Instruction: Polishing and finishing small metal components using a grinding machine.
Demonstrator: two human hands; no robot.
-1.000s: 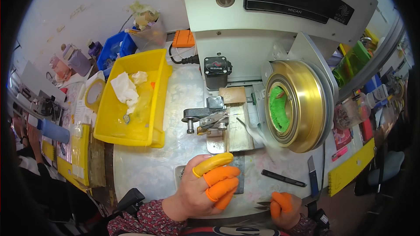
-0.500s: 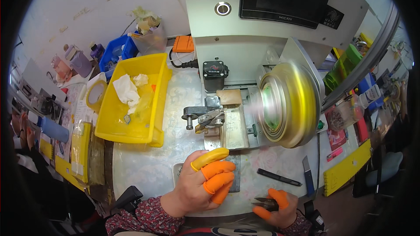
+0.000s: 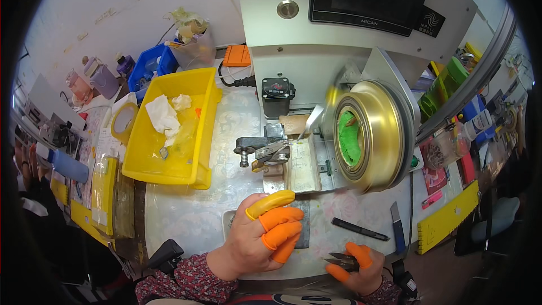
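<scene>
A pale tabletop [image 3: 186, 220] bears a yellow bin [image 3: 161, 174], black tool [image 3: 360, 229] and blue-handled knife [image 3: 398, 230].

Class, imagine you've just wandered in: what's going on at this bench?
A person works with both hands in front of a white machine with a gold wheel. The right hand holds a dark pointed tool, its tips apart. The left hand is curled; whether it grips anything is hidden. A yellow bin holding white paper stands left of the machine, and a knife lies beyond the right hand.
</scene>
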